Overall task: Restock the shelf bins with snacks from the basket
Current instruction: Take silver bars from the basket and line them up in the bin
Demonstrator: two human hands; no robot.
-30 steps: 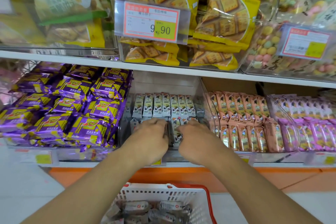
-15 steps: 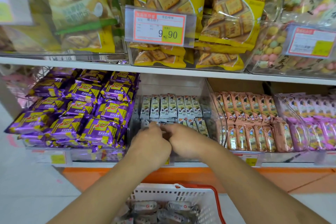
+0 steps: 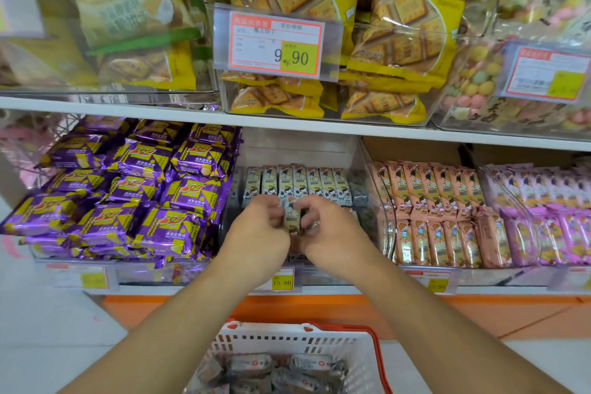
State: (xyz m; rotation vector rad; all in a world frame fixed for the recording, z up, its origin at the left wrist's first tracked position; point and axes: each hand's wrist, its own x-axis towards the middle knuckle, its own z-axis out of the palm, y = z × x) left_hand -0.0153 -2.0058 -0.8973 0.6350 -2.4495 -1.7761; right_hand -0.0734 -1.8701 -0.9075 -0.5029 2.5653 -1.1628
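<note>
- Your left hand (image 3: 256, 230) and right hand (image 3: 332, 233) meet inside the clear plastic middle bin (image 3: 367, 169), fingers of both clamped on one upright grey-and-cream snack packet (image 3: 291, 217), likely to seat it in the front row.
- The white slatted basket with red rim (image 3: 287, 339) sits below, holding more packets.
- Against the earlier frames, your hands have closed together and the packet now stands between them.

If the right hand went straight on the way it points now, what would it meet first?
Probably the grey snack packet that both hands pinch, then the left hand just beyond; the right hand points leftward and slightly inward, though depth is unclear.
</note>
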